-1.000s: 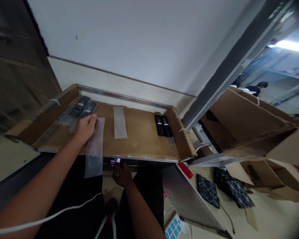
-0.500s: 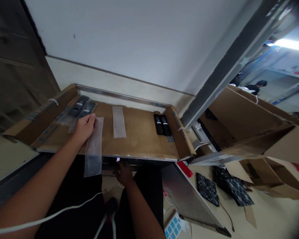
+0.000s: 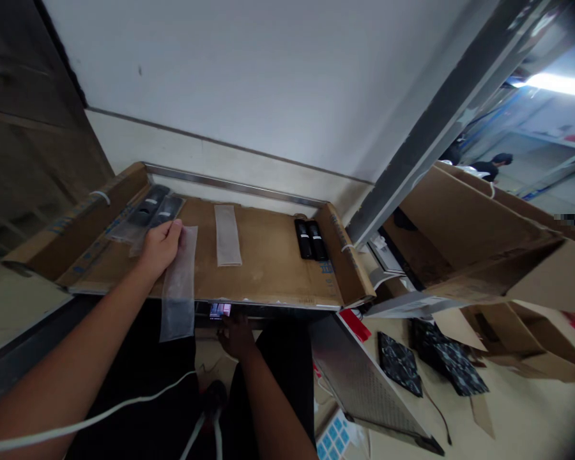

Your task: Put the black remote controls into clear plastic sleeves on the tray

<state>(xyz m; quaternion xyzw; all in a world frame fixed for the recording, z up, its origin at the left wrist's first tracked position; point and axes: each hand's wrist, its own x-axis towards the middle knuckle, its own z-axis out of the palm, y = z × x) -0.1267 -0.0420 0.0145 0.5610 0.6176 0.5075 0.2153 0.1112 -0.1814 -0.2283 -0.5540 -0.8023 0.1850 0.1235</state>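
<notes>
My left hand (image 3: 160, 247) is closed on the top of a clear plastic sleeve (image 3: 178, 294), which hangs over the front edge of the cardboard-lined tray (image 3: 268, 281). Just beyond that hand lie two dark items in plastic sleeves (image 3: 156, 204). Another flat plastic sleeve (image 3: 228, 235) lies mid-tray, and two black items with white labels (image 3: 311, 239) sit side by side at its right end. Below the front edge, in shadow, my right hand (image 3: 237, 335) has its fingers beside a small lit screen (image 3: 220, 310); its grip is too dark to make out.
Large open cardboard boxes (image 3: 483, 236) stand at the right. A grey panel (image 3: 368, 377) leans below the tray, near black patterned packages (image 3: 455, 358). A white cable (image 3: 124, 402) crosses my left forearm. A person (image 3: 493, 167) is far off at the right.
More of the small lit screen now shows beside my right hand, which has shifted slightly left. My left hand still holds the sleeve in nearly the same place.
</notes>
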